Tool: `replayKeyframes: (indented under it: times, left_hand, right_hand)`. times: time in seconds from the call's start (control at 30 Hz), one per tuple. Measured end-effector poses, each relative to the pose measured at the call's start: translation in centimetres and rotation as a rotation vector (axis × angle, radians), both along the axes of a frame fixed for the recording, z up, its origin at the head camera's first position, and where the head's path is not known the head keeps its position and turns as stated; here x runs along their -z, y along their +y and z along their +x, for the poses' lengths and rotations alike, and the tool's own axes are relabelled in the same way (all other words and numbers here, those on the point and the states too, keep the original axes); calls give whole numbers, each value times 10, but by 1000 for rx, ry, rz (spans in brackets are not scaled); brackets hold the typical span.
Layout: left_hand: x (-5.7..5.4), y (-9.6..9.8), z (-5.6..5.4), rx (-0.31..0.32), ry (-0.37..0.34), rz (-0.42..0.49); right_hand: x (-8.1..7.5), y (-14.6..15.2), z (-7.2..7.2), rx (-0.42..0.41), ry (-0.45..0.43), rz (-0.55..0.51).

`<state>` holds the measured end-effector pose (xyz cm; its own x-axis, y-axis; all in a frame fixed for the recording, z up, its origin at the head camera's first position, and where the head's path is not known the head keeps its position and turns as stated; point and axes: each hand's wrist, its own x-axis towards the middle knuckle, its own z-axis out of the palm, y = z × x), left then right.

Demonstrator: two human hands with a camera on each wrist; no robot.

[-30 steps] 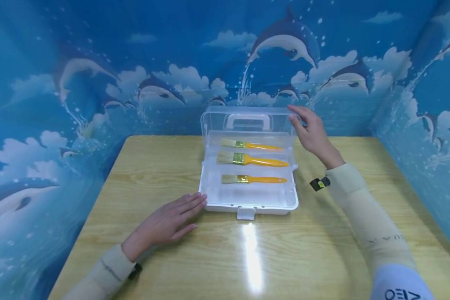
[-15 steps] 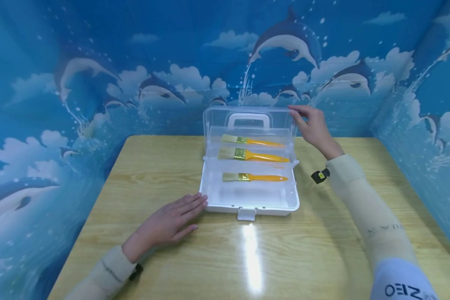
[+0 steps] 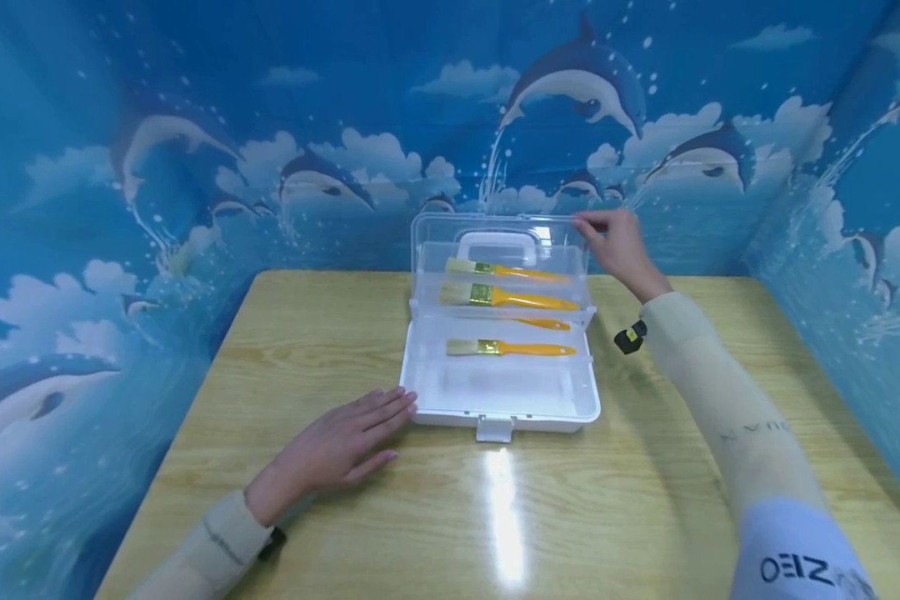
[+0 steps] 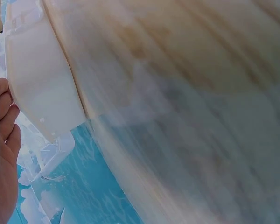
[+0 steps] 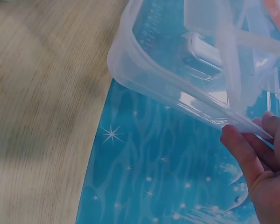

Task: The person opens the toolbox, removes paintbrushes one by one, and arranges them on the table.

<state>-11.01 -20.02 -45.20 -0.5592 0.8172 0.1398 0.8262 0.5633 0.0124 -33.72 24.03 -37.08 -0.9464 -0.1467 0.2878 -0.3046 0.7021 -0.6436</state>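
A white plastic storage box (image 3: 510,392) stands with its clear lid (image 3: 433,229) raised. My right hand (image 3: 624,250) pinches the lid's right corner; in the right wrist view, thumb and fingers grip the lid's rim (image 5: 177,100). Flat and straight-fingered, my left hand (image 3: 341,437) rests against the box's front left corner. A translucent inner tray (image 3: 495,313) is lifted under the lid and bears a narrow paintbrush (image 3: 525,272) and a wider paintbrush (image 3: 528,300). Below it lies another paintbrush (image 3: 536,349) on the box floor, and an orange handle (image 3: 547,324) pokes out, its rest hidden by the tray.
The box stands on a wood-grain table (image 3: 307,333) near its far edge. A white latch (image 3: 494,430) hangs off the box's front. A blue dolphin-print backdrop (image 3: 345,100) rises behind the table and on both sides.
The right hand has tilted the lid further back. The inner tray has risen and moved back with its brushes, baring an orange handle beneath. The left hand has stayed put.
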Motion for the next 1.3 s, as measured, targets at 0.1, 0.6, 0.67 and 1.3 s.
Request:
replayKeyframes:
  times: [0.1, 0.6, 0.67, 1.3]
  left_hand:
    - [-1, 1, 0, 2, -6, 0]
    - [0, 1, 2, -7, -10, 16]
    - [0, 1, 2, -3, -1, 22]
    - [0, -4, 1, 10, 24, -3]
  right_hand:
    - [2, -1, -6, 12, -31, -7]
    - [22, -9, -19, 37, -68, -11]
    - [24, -8, -20, 39, -83, -9]
    - [55, -6, -26, -38, -223, -75]
